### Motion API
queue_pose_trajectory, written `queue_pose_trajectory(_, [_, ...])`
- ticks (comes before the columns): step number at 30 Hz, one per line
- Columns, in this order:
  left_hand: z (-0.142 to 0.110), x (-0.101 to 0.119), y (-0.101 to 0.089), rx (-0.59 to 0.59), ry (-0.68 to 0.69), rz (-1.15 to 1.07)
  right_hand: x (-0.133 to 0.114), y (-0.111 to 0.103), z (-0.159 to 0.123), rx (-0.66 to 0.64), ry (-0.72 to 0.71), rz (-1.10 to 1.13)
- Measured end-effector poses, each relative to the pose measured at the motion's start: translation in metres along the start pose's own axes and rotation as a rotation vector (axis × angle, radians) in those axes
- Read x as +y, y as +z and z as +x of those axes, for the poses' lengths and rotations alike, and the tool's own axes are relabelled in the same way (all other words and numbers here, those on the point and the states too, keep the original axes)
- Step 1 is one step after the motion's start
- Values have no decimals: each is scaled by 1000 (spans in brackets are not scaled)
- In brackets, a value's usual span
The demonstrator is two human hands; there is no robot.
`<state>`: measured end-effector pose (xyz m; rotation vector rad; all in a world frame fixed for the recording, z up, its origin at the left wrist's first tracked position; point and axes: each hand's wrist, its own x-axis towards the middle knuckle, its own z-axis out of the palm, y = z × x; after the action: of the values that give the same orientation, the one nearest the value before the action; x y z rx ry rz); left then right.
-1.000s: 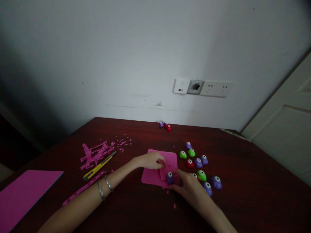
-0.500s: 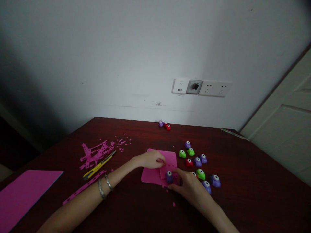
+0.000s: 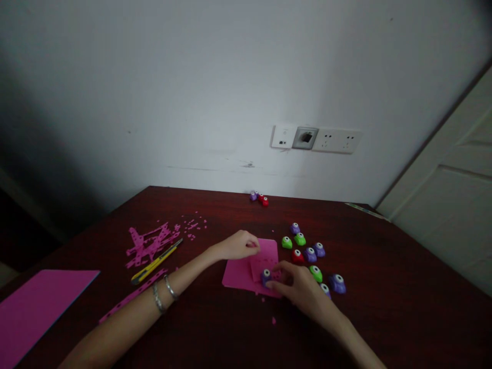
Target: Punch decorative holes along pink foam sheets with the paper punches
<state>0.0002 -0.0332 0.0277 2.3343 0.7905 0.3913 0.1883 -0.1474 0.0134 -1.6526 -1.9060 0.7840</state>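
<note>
Just above a rounded pink paper card (image 3: 236, 274), my left hand (image 3: 240, 245) has its thumb and fingers drawn together in a pinch; anything between them is too small to make out. A smaller pink paper piece (image 3: 257, 266), with little cut-out bits on it, lies on the card. At its near edge sits a small purple craft punch (image 3: 266, 277) with a white, eye-like button. My right hand (image 3: 303, 289) reaches in from the right, thumb and index finger closed against the punch's right side.
Right of the card stand several purple, green and red punches (image 3: 310, 254); a few more (image 3: 259, 197) are by the wall. To the left lie a yellow utility knife (image 3: 156, 262), punched pink scraps (image 3: 149, 246), a punched strip (image 3: 130, 297) and a large pink sheet (image 3: 42, 302).
My left hand has lifted off the smaller pink paper, moving slightly up and left. My right thumb has come in against the purple punch, which stays in nearly the same place.
</note>
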Motion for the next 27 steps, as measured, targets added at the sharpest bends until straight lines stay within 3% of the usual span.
queue_pose_trajectory(3, [2, 5, -4, 21, -48, -110, 0, 0, 7, -79, 152, 148])
queue_pose_trajectory(5, [2, 10, -6, -34, -75, -178, -2, 0, 12, -147, 212, 187])
queue_pose_trajectory(13, [-1, 24, -2, -255, -253, -299, 1, -3, 33, -283, 155, 19])
queue_pose_trajectory(19, [-3, 22, -1, -369, -325, -311, -3, -11, 34, -414, 127, 49])
queue_pose_trajectory(27, [-8, 10, 1, -355, -328, -277, -6, -16, 33, -451, 173, 62])
